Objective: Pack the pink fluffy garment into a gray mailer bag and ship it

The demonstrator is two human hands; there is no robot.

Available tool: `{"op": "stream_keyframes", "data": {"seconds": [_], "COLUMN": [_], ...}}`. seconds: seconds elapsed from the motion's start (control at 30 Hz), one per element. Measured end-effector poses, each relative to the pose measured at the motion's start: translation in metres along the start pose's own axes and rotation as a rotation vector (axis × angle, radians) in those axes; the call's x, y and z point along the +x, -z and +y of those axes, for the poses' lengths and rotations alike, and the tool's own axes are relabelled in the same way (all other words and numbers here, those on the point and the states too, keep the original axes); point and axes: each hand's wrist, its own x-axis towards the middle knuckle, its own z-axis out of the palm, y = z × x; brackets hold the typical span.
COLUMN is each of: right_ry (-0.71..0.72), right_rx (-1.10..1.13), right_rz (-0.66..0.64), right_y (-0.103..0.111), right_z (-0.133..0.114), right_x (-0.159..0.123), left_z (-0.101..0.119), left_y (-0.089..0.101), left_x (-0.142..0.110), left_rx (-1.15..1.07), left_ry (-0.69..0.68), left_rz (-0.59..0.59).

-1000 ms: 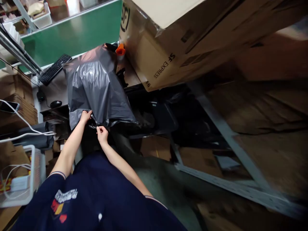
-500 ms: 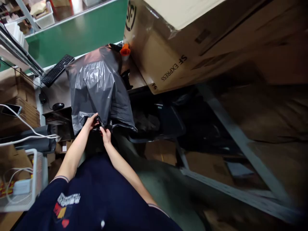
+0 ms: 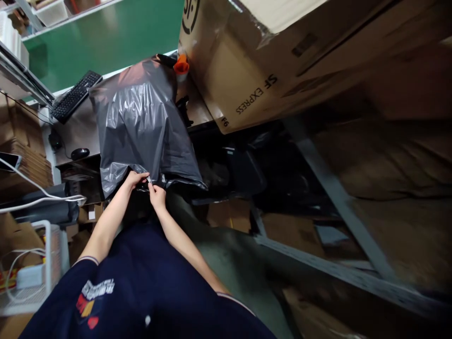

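A large, shiny grey plastic mailing bag (image 3: 136, 122) lies on the desk, its near end hanging over the front edge. At that near edge my left hand (image 3: 134, 179) is closed on the bag's plastic, thumb and fingers pinched. Just to its right, my right hand (image 3: 157, 194) also pinches the bag's edge, fingertips almost meeting those of the left. A small pale bit shows between the fingertips; I cannot make out what it is. The bag looks filled, and its contents are hidden.
Left of the bag are a black keyboard (image 3: 76, 96) and a mouse (image 3: 80, 154). A big SF Express carton (image 3: 226, 70) stands to the right, beside an orange-topped cup (image 3: 181, 66). A white basket (image 3: 49, 263) holding cables sits at lower left; a metal frame (image 3: 332, 183) runs along the right.
The fingers of my left hand have shifted along the bag's edge, closer to my right fingertips. The whole view has moved slightly, while the bag stays in place on the desk.
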Motion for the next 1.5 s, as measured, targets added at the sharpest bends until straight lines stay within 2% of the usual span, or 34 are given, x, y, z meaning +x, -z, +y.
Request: {"op": "stream_keyframes", "data": {"seconds": [0.13, 0.33, 0.43, 0.53, 0.6, 0.67, 0.73, 0.8, 0.83, 0.9, 0.97, 1.03, 1.1, 1.13, 1.2, 1.23, 1.27, 1.37, 1.4, 1.43, 1.47, 1.5], "right_ry": [-0.006, 0.011, -0.006, -0.001, 0.022, 0.115, 0.296, 0.460, 0.514, 0.580, 0.609, 0.653, 0.744, 0.801, 0.922, 0.979, 1.034, 1.135, 1.139, 1.133, 1.124, 1.113], "right_rx": [0.037, 0.049, 0.066, 0.085, 0.093, -0.013, -0.288, -0.565, -0.676, -0.850, -0.958, -1.003, -1.004, -0.991, -0.947, -0.920, -0.891, -0.797, -0.766, -0.737, -0.713, -0.696], "right_rz": [-0.003, 0.009, -0.031, -0.114, -0.130, -0.070, 0.061, 0.163, 0.189, 0.210, 0.154, 0.002, -0.202, -0.293, -0.420, -0.459, -0.489, -0.559, -0.569, -0.563, -0.548, -0.526], "right_y": [0.001, 0.000, 0.002, 0.019, 0.045, 0.085, 0.138, 0.196, 0.224, 0.272, 0.297, 0.294, 0.266, 0.248, 0.212, 0.199, 0.189, 0.187, 0.193, 0.200, 0.207, 0.216], "right_z": [0.004, 0.009, 0.012, 0.015, 0.021, 0.035, 0.055, 0.077, 0.087, 0.101, 0.105, 0.100, 0.089, 0.082, 0.069, 0.064, 0.061, 0.062, 0.065, 0.068, 0.072, 0.074], "right_x": [-0.006, -0.008, -0.009, -0.020, -0.033, -0.046, -0.051, -0.044, -0.035, -0.008, 0.027, 0.063, 0.093, 0.104, 0.120, 0.124, 0.126, 0.125, 0.123, 0.120, 0.117, 0.113], "left_z": [-0.003, -0.001, 0.001, -0.001, -0.010, -0.026, -0.043, -0.051, -0.049, -0.028, 0.007, 0.041, 0.056, 0.052, 0.024, 0.003, -0.020, -0.077, -0.087, -0.090, -0.088, -0.081], "left_y": [-0.006, -0.017, -0.019, -0.007, 0.010, 0.033, 0.058, 0.080, 0.087, 0.088, 0.071, 0.038, 0.003, -0.011, -0.022, -0.018, -0.008, 0.033, 0.043, 0.048, 0.046, 0.037], "left_x": [0.005, 0.007, -0.002, -0.026, -0.050, -0.077, -0.103, -0.120, -0.124, -0.122, -0.107, -0.089, -0.073, -0.068, -0.063, -0.062, -0.061, -0.065, -0.067, -0.069, -0.071, -0.071], "left_rx": [-0.061, -0.065, 0.018, 0.140, 0.346, 0.682, 1.000, 1.147, 1.177, 1.188, 1.171, 1.173, 1.225, 1.253, 1.291, 1.300, 1.307, 1.334, 1.334, 1.332, 1.329, 1.332], "left_ry": [0.018, -0.037, -0.087, -0.156, -0.313, -0.545, -0.755, -0.902, -0.975, -1.120, -1.225, -1.265, -1.261, -1.252, -1.240, -1.237, -1.233, -1.161, -1.143, -1.140, -1.149, -1.165], "left_rz": [0.080, 0.169, 0.170, 0.151, 0.161, 0.179, 0.183, 0.192, 0.204, 0.225, 0.196, 0.065, -0.159, -0.266, -0.386, -0.373, -0.304, 0.082, 0.180, 0.227, 0.218, 0.158]}}
